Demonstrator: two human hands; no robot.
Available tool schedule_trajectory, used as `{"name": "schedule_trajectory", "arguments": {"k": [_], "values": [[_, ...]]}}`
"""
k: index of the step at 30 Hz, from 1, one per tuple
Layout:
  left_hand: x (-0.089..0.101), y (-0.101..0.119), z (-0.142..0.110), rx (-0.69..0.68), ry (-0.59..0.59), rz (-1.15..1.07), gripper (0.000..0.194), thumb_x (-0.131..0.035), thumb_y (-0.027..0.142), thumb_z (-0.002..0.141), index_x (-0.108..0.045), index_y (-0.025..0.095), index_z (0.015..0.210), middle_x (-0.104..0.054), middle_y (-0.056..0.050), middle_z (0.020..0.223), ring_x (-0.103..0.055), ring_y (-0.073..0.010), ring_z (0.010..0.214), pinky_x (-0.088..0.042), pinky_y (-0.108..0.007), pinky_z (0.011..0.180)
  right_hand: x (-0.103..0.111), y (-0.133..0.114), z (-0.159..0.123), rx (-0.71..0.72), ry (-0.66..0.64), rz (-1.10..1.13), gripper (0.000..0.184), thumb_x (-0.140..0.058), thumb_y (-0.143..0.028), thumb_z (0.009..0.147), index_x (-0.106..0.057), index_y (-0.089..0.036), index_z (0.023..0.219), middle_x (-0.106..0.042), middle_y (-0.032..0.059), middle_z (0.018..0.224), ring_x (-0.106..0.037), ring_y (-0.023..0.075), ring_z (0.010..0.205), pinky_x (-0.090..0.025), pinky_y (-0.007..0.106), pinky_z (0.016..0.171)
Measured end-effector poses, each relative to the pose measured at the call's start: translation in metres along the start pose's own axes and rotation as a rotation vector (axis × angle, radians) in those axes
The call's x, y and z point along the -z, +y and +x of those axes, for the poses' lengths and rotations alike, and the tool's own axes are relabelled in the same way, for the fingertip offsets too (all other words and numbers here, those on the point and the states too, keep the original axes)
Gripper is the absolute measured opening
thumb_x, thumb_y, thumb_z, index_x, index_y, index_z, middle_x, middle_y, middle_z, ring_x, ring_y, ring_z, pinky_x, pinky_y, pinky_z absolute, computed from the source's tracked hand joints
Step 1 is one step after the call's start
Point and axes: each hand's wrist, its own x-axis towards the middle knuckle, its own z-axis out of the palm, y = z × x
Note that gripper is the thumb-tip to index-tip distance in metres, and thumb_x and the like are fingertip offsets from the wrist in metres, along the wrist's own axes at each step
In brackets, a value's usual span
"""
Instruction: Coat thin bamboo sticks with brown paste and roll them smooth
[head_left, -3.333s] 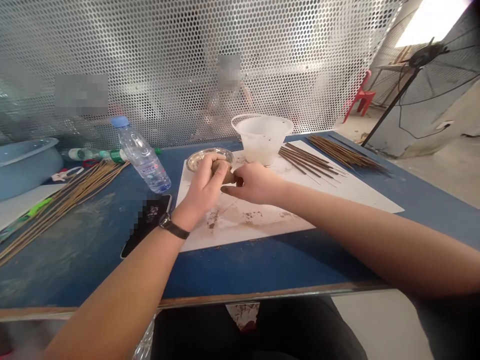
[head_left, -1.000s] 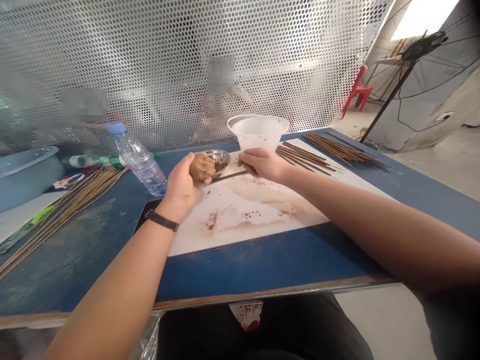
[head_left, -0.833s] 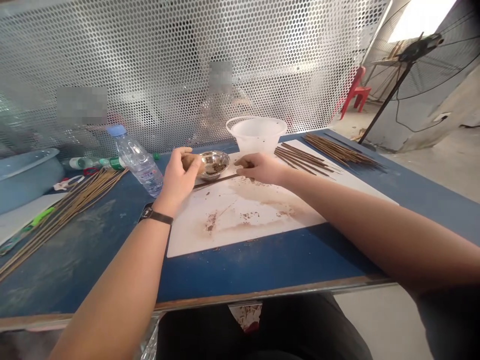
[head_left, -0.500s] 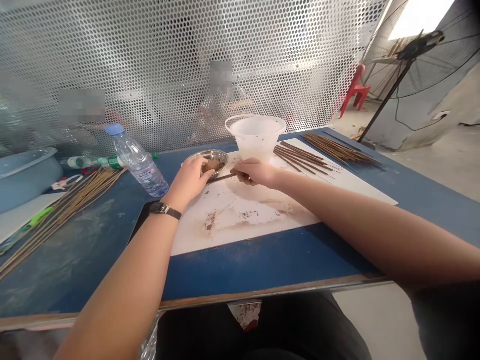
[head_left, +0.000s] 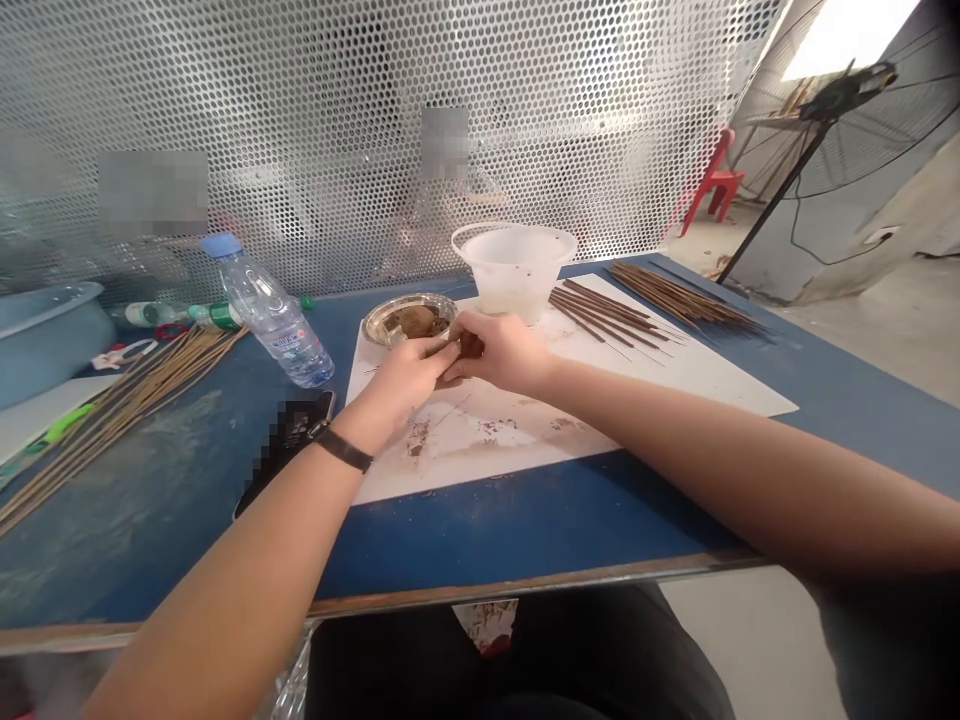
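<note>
My right hand (head_left: 508, 352) is curled around a small piece of brown dough (head_left: 471, 345) above the white board (head_left: 517, 470). Close against it, my left hand (head_left: 405, 385) has its fingers together, their tips meeting those of my right hand. Whatever lies between the left fingertips is hidden. Just behind the left hand, a larger lump of brown dough (head_left: 416, 321) sits in a shiny metal bowl (head_left: 373, 327). Several dark coated sticks (head_left: 611, 312) lie side by side on the board, right of my hands.
A white plastic tub (head_left: 517, 275) stands behind my hands. Thin brown sticks (head_left: 675, 295) lie at the right and pale sticks (head_left: 150, 400) at the left. A water bottle (head_left: 274, 320) and a phone (head_left: 289, 440) are beside my left arm. A perforated metal screen (head_left: 315, 130) rises behind the table.
My left hand has put the dough lump into the metal bowl and moved right to meet my right hand. The dark stick seen earlier between the hands is now hidden.
</note>
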Motion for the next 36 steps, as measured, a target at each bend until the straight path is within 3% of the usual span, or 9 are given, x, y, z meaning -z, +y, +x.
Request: {"name": "schedule_trajectory", "arguments": {"k": [2, 4, 8, 11, 14, 21, 29, 36], "values": [[0.001, 0.0, 0.001, -0.004, 0.048, -0.001, 0.031, -0.081, 0.044, 0.084, -0.076, 0.015, 0.094, -0.072, -0.006, 0.084, -0.068, -0.0178, 0.078, -0.06, -0.038, 0.085, -0.001, 0.0, 0.0, -0.005, 0.005, 0.089, 0.04, -0.093, -0.014, 0.06, -0.061, -0.022, 0.083, -0.057, -0.0055, 0.068, -0.052, 0.0145, 0.068, -0.037, 0.03, 0.064], [0.006, 0.001, 0.001, -0.003, 0.123, 0.108, 0.026, -0.079, 0.038, 0.086, -0.076, 0.015, 0.097, -0.074, -0.007, 0.084, -0.069, -0.0191, 0.077, -0.06, -0.038, 0.082, 0.0, 0.004, 0.0, -0.076, -0.045, 0.291, 0.04, -0.093, -0.02, 0.064, -0.062, -0.022, 0.089, -0.051, -0.0067, 0.066, -0.048, 0.0135, 0.064, -0.036, 0.029, 0.061], [0.021, 0.0, 0.004, 0.003, 0.161, 0.683, 0.024, -0.065, 0.019, 0.093, -0.074, 0.015, 0.115, -0.079, -0.014, 0.106, -0.073, -0.0283, 0.097, -0.057, -0.043, 0.092, 0.003, 0.018, 0.003, -0.332, -0.103, 0.778, 0.019, -0.077, -0.024, 0.08, -0.06, -0.022, 0.088, -0.051, -0.0041, 0.064, -0.047, 0.0139, 0.062, -0.037, 0.029, 0.06], [0.028, -0.007, 0.009, 0.016, 0.116, 1.112, 0.038, -0.051, 0.007, 0.094, -0.072, 0.011, 0.126, -0.073, -0.022, 0.129, -0.068, -0.0346, 0.123, -0.051, -0.045, 0.105, 0.003, 0.027, 0.005, -0.471, -0.083, 0.972, 0.02, -0.071, -0.012, 0.073, -0.058, -0.021, 0.085, -0.049, -0.0046, 0.061, -0.045, 0.0129, 0.059, -0.035, 0.028, 0.058], [0.029, -0.013, 0.012, 0.075, 0.083, 1.293, 0.043, -0.044, 0.008, 0.095, -0.069, 0.007, 0.13, -0.068, -0.026, 0.135, -0.066, -0.0365, 0.127, -0.05, -0.043, 0.105, 0.001, 0.031, 0.005, -0.533, -0.103, 1.029, 0.025, -0.068, -0.007, 0.066, -0.059, -0.02, 0.085, -0.047, -0.0053, 0.06, -0.045, 0.0125, 0.058, -0.034, 0.027, 0.057], [0.032, -0.008, 0.008, 0.093, 0.091, 1.257, 0.041, -0.043, 0.026, 0.101, -0.071, 0.014, 0.129, -0.075, -0.021, 0.125, -0.072, -0.0358, 0.112, -0.055, -0.043, 0.093, -0.004, 0.035, 0.001, -0.478, -0.118, 1.023, 0.024, -0.067, -0.006, 0.059, -0.056, -0.021, 0.073, -0.054, -0.0037, 0.058, -0.045, 0.0125, 0.056, -0.033, 0.027, 0.057], [0.044, -0.007, 0.006, -0.013, 0.176, 1.241, 0.014, -0.066, 0.028, 0.085, -0.079, 0.023, 0.082, -0.079, -0.013, 0.089, -0.072, -0.0327, 0.085, -0.055, -0.042, 0.079, -0.004, 0.035, -0.001, -0.443, -0.086, 1.029, 0.027, -0.071, -0.004, 0.055, -0.056, -0.022, 0.069, -0.057, -0.0055, 0.057, -0.046, 0.0115, 0.056, -0.034, 0.027, 0.057], [0.051, -0.012, 0.01, -0.031, 0.158, 1.136, 0.014, -0.072, 0.029, 0.085, -0.085, 0.026, 0.09, -0.081, -0.011, 0.1, -0.073, -0.0353, 0.096, -0.055, -0.045, 0.087, -0.002, 0.034, -0.001, -0.464, -0.106, 1.061, 0.027, -0.066, -0.003, 0.056, -0.054, -0.021, 0.07, -0.052, -0.0067, 0.057, -0.042, 0.0102, 0.053, -0.031, 0.026, 0.055]]}}
